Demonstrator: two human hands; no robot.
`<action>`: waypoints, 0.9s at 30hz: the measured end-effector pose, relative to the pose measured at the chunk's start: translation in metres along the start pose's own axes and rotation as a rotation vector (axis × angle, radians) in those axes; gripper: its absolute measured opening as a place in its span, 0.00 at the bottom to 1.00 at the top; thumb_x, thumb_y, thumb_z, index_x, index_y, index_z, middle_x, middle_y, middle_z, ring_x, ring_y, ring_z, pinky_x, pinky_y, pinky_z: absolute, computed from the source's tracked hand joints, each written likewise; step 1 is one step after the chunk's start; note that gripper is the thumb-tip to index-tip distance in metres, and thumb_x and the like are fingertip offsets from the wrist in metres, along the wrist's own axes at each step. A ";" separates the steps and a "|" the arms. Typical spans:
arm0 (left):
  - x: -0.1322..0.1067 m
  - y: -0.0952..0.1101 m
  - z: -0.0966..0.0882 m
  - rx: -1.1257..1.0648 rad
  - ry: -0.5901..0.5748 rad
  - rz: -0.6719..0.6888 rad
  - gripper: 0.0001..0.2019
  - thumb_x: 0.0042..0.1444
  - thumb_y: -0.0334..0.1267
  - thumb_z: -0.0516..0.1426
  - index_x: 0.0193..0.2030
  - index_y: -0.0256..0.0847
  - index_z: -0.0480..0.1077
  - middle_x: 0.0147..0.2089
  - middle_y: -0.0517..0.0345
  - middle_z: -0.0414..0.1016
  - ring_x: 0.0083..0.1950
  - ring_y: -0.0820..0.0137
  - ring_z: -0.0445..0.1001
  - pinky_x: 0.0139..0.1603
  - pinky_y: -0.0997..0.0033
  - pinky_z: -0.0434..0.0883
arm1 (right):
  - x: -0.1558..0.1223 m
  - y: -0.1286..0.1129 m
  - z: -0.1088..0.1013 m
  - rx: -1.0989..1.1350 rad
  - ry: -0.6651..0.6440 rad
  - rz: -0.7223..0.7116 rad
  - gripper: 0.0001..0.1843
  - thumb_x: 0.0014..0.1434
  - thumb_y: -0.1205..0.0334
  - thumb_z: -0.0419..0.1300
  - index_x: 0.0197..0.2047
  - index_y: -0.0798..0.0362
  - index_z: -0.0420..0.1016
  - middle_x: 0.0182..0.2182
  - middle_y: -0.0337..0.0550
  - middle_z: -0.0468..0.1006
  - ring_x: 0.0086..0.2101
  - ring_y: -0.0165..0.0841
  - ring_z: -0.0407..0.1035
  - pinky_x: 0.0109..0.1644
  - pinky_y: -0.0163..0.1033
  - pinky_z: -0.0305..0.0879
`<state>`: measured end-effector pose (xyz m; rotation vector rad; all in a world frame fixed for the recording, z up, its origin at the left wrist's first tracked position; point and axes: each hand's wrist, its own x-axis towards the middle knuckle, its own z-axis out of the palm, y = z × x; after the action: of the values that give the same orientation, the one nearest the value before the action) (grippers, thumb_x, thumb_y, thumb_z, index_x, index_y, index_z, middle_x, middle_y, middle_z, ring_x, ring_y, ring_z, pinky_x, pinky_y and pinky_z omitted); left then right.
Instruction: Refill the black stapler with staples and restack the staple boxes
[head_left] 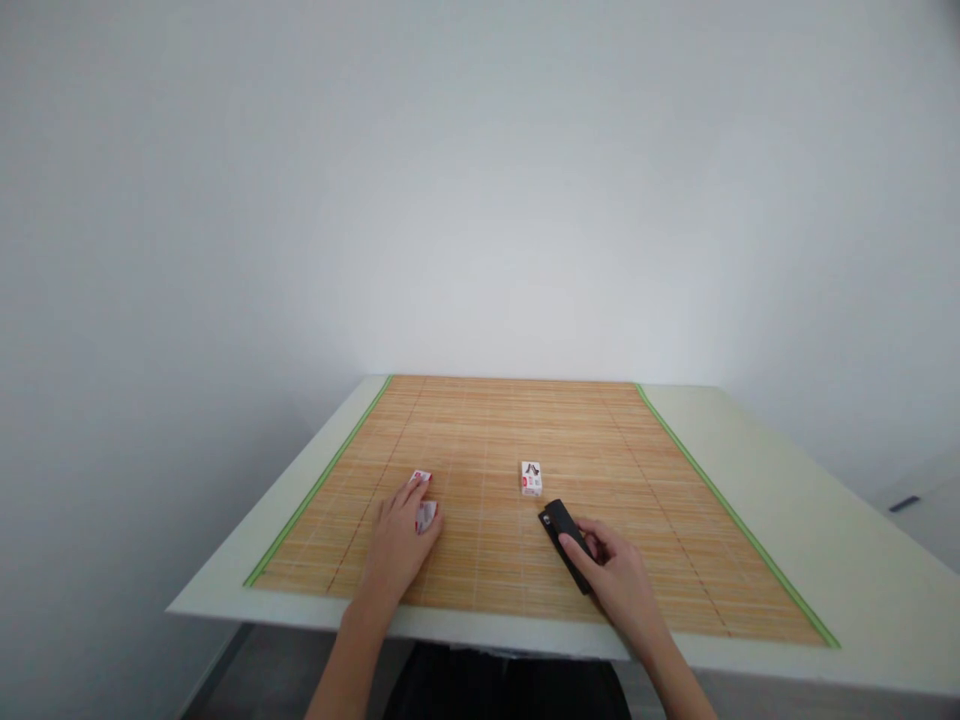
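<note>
My left hand rests on the bamboo mat, its fingers laid over a small white and red packet that peeks out at the fingertips and the thumb side. My right hand lies on a long black object, fingers curled over its near end while its far end sticks out toward the middle. A small white box with red and black print stands upright between the two hands, a little farther from me, touched by neither.
The mat has green edging and covers most of a pale table. A plain white wall stands behind it. The floor drops away past the table's left and near edges.
</note>
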<state>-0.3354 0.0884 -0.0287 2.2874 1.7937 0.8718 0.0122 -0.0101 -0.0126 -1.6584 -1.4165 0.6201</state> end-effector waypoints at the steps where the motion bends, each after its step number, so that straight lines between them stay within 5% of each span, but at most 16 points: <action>1: 0.000 0.005 0.000 0.024 0.009 -0.002 0.26 0.65 0.46 0.57 0.69 0.46 0.66 0.73 0.48 0.64 0.73 0.52 0.62 0.74 0.41 0.56 | 0.000 0.000 0.000 0.001 0.005 -0.002 0.28 0.62 0.37 0.61 0.49 0.52 0.83 0.25 0.37 0.69 0.29 0.35 0.65 0.34 0.39 0.59; 5: 0.009 0.048 0.010 -0.047 -0.013 0.094 0.26 0.68 0.43 0.54 0.71 0.44 0.63 0.72 0.47 0.65 0.74 0.55 0.61 0.74 0.43 0.58 | -0.001 -0.003 0.001 0.007 0.003 -0.005 0.27 0.63 0.38 0.60 0.52 0.51 0.82 0.27 0.38 0.73 0.29 0.35 0.66 0.34 0.39 0.59; 10: 0.036 0.125 0.037 -0.165 -0.169 0.417 0.26 0.71 0.36 0.48 0.75 0.50 0.57 0.75 0.57 0.61 0.76 0.64 0.58 0.76 0.53 0.56 | 0.000 -0.003 0.001 -0.009 -0.009 0.029 0.28 0.63 0.38 0.61 0.54 0.50 0.82 0.23 0.35 0.67 0.26 0.33 0.63 0.31 0.37 0.56; 13: 0.050 0.144 0.049 -0.135 -0.217 0.466 0.24 0.71 0.36 0.49 0.72 0.50 0.62 0.74 0.57 0.64 0.74 0.64 0.61 0.75 0.54 0.58 | 0.001 -0.001 0.001 -0.010 -0.007 0.028 0.29 0.62 0.38 0.61 0.54 0.51 0.82 0.22 0.34 0.65 0.26 0.33 0.62 0.31 0.37 0.55; 17: 0.058 0.125 0.044 -0.091 -0.190 0.379 0.20 0.69 0.39 0.54 0.66 0.51 0.68 0.68 0.57 0.71 0.68 0.63 0.67 0.71 0.57 0.62 | 0.002 -0.002 0.001 -0.007 -0.014 0.032 0.29 0.63 0.38 0.61 0.54 0.51 0.82 0.22 0.33 0.65 0.26 0.32 0.63 0.31 0.37 0.55; 27: 0.047 0.028 -0.015 -0.032 -0.111 0.168 0.13 0.69 0.40 0.52 0.56 0.46 0.73 0.57 0.50 0.77 0.59 0.59 0.73 0.64 0.55 0.67 | 0.001 -0.006 0.002 -0.026 -0.021 0.074 0.29 0.63 0.36 0.60 0.50 0.52 0.83 0.22 0.34 0.67 0.26 0.34 0.65 0.31 0.38 0.56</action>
<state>-0.3122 0.1193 0.0122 2.4415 1.5500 0.7730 0.0074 -0.0086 -0.0090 -1.7360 -1.3882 0.6659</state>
